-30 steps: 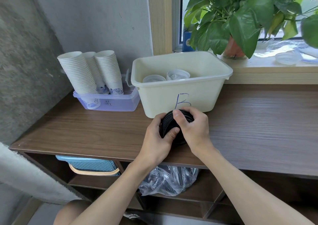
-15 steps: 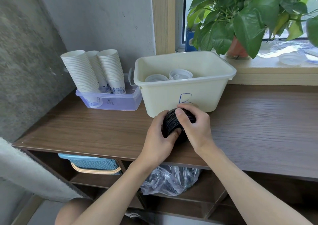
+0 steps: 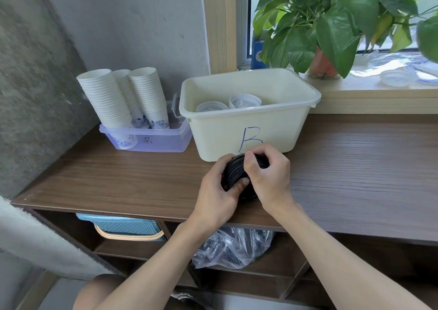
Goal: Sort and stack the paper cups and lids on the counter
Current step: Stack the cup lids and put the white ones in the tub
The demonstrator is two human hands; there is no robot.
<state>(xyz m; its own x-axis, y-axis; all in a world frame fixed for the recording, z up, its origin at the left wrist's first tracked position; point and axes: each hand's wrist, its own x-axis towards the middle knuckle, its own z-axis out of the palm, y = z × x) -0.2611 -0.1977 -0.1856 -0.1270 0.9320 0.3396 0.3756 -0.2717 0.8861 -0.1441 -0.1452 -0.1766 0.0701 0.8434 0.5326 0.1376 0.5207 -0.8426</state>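
The sorting looks well along. Three tall stacks of paper cups (image 3: 104,96) stand in a clear tray (image 3: 166,141) at the back left of the table (image 3: 355,167), and white lids (image 3: 244,101) sit in the cream tub (image 3: 237,129) marked B. The black lids (image 3: 233,172) are not yet put away, and a few loose lids (image 3: 394,81) lie on the window sill.

The left hand (image 3: 218,191) and right hand (image 3: 270,177) both curl around the black lids, gripping them just in front of the tub. The stack lies on its side, rims edge-up. Its long axis seems to run roughly left to right between the palms.
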